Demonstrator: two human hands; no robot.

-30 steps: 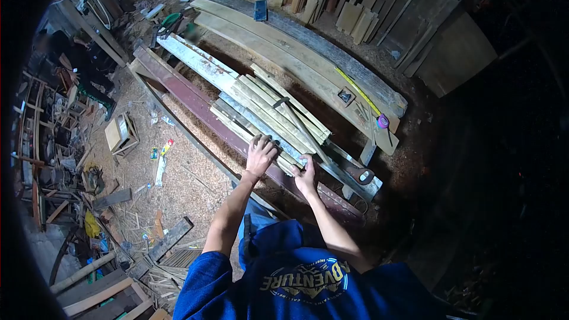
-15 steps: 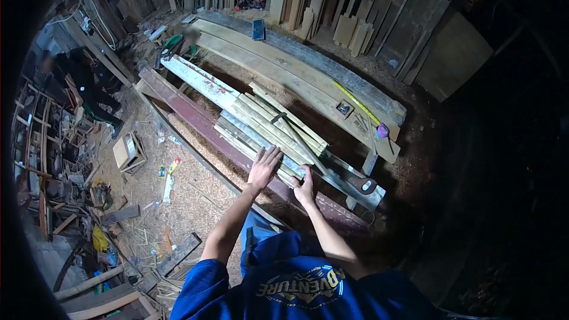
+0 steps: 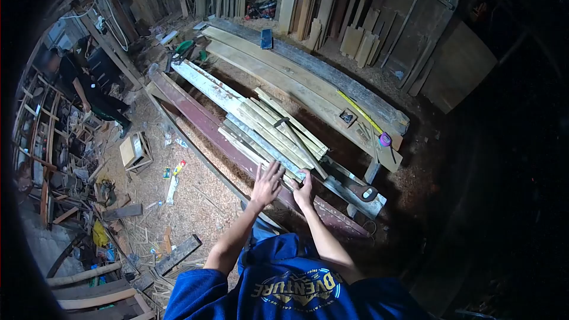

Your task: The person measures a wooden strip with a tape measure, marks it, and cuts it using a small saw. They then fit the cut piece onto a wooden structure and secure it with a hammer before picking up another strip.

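Several pale wooden strips (image 3: 269,125) lie side by side along a paint-stained white board (image 3: 204,83). My left hand (image 3: 268,185) is over the near strips with its fingers stretched out and apart; whether it touches them is hard to tell. At the near ends of the strips, my right hand (image 3: 302,189) is curled with thumb and fingers around a wooden strip, its grip partly hidden. A hammer (image 3: 302,147) rests on the pile, its head toward the far side. To the right of my right hand lies a handsaw (image 3: 363,192) with a brown handle.
A maroon beam (image 3: 195,109) runs along the near side. On the far planks (image 3: 284,65) are a purple tape measure (image 3: 385,139) with yellow tape out, a small box (image 3: 348,117) and a blue box (image 3: 266,38). Another person (image 3: 89,86) bends at the left near scrap wood.
My left hand has lifted slightly, its fingers spreading more. My right hand stays at the strip ends. The whole view has shifted a little, and the other person's arm has moved lower.
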